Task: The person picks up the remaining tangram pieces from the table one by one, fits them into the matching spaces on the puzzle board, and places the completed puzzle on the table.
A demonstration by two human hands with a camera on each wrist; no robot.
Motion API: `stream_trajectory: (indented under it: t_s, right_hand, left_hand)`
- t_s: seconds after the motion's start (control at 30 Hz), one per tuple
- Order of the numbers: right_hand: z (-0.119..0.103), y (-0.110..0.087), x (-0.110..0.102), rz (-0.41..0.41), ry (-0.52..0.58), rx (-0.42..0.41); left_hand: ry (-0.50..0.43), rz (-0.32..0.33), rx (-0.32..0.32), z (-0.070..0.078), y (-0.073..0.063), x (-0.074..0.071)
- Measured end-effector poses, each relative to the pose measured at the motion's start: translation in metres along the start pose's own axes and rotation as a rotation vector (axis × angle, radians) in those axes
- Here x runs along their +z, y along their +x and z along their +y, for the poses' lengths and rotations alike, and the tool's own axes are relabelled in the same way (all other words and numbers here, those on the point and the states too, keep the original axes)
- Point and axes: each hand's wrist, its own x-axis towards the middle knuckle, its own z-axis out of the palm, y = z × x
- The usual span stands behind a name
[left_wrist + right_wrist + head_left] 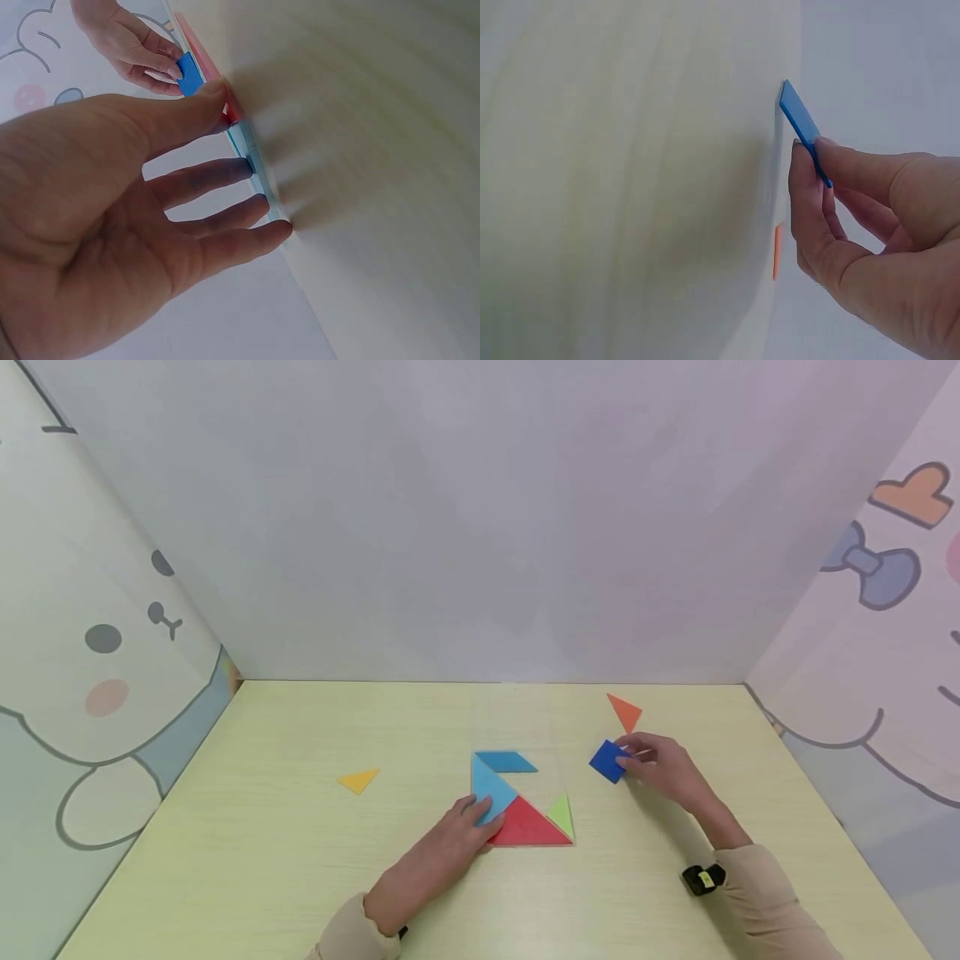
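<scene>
My right hand (660, 768) pinches a dark blue square tangram piece (609, 762) between thumb and fingertips; in the right wrist view the tilted blue square (801, 120) is held above the table. My left hand (463, 831) rests its fingertips on the large light blue triangle (489, 785) and the large red triangle (528, 825), its fingers extended. These two triangles lie edge to edge. A blue parallelogram (508, 762) touches the top of the light blue one, and a small green triangle (562, 817) sits along the red one's right side.
An orange triangle (626, 712) lies on the table just beyond my right hand. Off to the left lies a yellow triangle (360, 780). The pale yellow table (300, 852) ends at a plain back wall (495, 527), with cartoon-printed panels (97, 610) at both sides.
</scene>
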Motion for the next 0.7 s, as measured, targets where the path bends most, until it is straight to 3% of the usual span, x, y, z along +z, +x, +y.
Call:
stream_trajectory:
  t_s: [0.7]
  right_hand:
    - [-0.016, -0.001, 0.009, -0.061, 0.1, -0.06]
  left_hand:
    - [0.023, -0.006, -0.005, 0.0, 0.001, 0.001]
